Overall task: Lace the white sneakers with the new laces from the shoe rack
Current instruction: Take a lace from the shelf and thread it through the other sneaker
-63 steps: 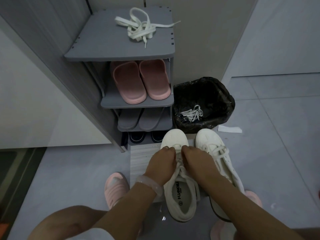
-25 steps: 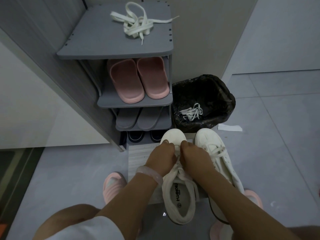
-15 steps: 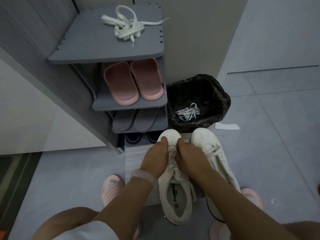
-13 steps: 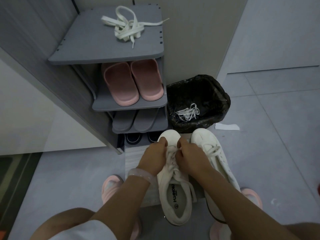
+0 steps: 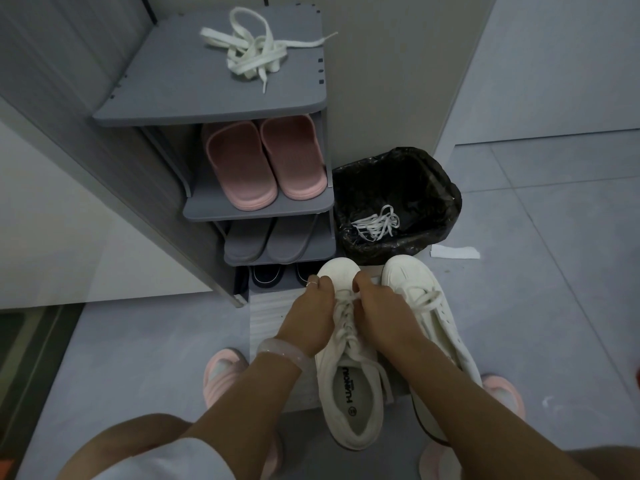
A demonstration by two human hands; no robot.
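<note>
Sneaker (image 5: 349,386) white, laced; both hands' fingers (image 5: 323,282) pinching lace (image 5: 346,313).

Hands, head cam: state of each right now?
Left hand: fingers curled, pinching the lace near the toe of the left sneaker.
Right hand: fingers curled, pinching the same lace from the other side.

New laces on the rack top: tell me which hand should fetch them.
Left, probably. The new laces lie up and left of both hands, and the left hand sits on the rack's side of the sneaker; the right hand would cross over.
</note>
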